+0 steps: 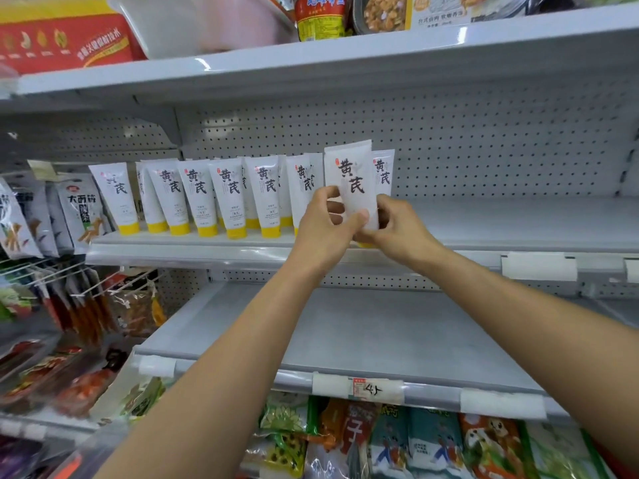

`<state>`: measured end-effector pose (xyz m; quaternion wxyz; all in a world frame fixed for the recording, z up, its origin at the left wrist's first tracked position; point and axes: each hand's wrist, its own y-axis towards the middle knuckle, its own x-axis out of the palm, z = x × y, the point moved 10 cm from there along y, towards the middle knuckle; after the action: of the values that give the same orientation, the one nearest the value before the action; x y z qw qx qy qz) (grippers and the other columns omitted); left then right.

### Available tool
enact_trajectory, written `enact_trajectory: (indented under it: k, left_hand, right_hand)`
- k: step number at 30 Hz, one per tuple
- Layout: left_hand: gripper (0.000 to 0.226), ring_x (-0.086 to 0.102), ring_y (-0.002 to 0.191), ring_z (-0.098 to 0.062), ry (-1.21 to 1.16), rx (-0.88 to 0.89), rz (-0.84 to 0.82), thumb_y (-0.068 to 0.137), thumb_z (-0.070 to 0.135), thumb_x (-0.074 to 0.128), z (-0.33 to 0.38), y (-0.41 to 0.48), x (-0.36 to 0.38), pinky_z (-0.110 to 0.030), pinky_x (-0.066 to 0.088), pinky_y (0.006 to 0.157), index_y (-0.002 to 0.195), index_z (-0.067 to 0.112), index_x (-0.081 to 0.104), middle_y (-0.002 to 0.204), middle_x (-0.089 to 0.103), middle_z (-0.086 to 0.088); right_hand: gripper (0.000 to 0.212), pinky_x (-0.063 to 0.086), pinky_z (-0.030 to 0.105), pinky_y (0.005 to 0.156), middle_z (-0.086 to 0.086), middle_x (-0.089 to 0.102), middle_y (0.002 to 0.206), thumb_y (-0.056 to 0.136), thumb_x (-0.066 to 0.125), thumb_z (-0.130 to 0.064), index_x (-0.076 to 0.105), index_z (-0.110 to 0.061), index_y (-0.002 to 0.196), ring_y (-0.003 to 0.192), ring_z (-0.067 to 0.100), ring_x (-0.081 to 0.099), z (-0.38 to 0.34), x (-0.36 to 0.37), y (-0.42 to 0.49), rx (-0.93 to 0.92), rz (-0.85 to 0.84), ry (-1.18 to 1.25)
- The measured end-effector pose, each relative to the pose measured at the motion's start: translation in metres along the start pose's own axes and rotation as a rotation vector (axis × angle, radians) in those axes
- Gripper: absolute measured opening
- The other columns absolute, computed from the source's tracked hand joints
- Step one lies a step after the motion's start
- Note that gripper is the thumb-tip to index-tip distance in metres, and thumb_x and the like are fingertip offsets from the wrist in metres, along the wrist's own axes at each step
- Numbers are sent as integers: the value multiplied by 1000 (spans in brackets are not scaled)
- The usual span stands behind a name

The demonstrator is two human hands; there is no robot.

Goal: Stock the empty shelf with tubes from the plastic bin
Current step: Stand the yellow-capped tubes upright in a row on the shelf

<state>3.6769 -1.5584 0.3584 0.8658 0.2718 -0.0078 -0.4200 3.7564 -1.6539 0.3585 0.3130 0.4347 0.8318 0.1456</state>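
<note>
A white tube with black characters and a yellow cap (pixel 351 178) stands upright at the right end of a row on the middle shelf (pixel 501 223). My left hand (pixel 326 224) grips its lower part from the left, thumb across the front. My right hand (pixel 397 226) holds it from the right, fingers curled round its edge. Several matching tubes (pixel 228 198) stand cap down in the row to the left, and one more tube (pixel 383 172) is just behind. The plastic bin is not in view.
The shelf right of the tubes is bare, backed by pegboard (pixel 484 143). A bare grey shelf (pixel 363 333) lies below. Snack bags hang at left (pixel 79 209) and fill the bottom shelf (pixel 397 444). A white tub (pixel 193 22) and packets sit on the top shelf.
</note>
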Motion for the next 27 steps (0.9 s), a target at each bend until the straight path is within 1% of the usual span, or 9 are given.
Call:
enact_trajectory:
  k: [2,4,6,9,12,14,19,24,27]
  left_hand:
    - [49,56,99,-12,185,24,-33,87,31,67,-8,-3,-7,-20,45,75,131,21,47,113,54,4]
    - [45,55,98,-13,381,60,-95,88,32,66,-20,-9,-13,-22,44,79,128,21,51,115,54,3]
    - [42,56,101,-14,585,78,-165,89,32,64,-38,-17,-18,-26,45,84,127,20,53,117,54,2]
    - [43,54,109,-14,778,50,-225,89,36,63,-63,-25,-28,-30,46,92,128,21,53,123,53,2]
    - [43,54,110,-15,837,21,-250,89,38,63,-75,-30,-36,-33,47,93,128,22,53,124,53,2]
    - [42,54,110,-15,854,17,-249,89,38,63,-79,-30,-40,-34,47,93,127,22,53,124,53,2]
    - [41,54,110,-15,861,16,-244,90,38,62,-83,-27,-45,-34,47,93,126,23,54,123,54,2]
    - [40,54,111,-14,835,11,-266,90,38,63,-89,-25,-42,-34,47,94,126,23,54,125,53,3]
    - [40,53,111,-14,807,12,-272,90,38,63,-90,-23,-41,-35,47,95,125,23,55,124,53,2]
  right_hand:
    - [32,58,28,73,-3,70,92,78,76,-10,64,-13,107,79,8,68,12,-13,12,72,40,16]
    - [38,56,23,71,-2,69,96,79,76,-9,63,-10,114,81,10,67,24,-22,22,144,43,-2]
    - [42,49,18,69,-1,68,107,80,75,-12,61,-10,120,87,12,66,35,-29,31,197,39,-53]
    - [43,46,25,79,5,65,120,83,73,-13,59,-8,123,98,17,62,50,-33,39,254,42,-114]
    - [38,47,33,92,8,63,125,84,71,-12,58,-9,120,109,22,60,62,-28,43,293,20,-172]
    - [39,46,35,96,8,62,127,84,70,-11,57,-10,121,113,23,59,67,-25,44,312,10,-185]
    - [39,45,29,89,9,61,127,86,68,-9,55,-7,123,111,23,58,68,-23,47,318,6,-190]
    - [37,45,29,86,7,62,125,86,67,-7,56,-8,121,104,20,58,70,-20,47,323,-9,-206]
    - [36,47,31,89,3,63,121,84,68,-9,57,-11,118,106,21,60,69,-21,45,311,-1,-248]
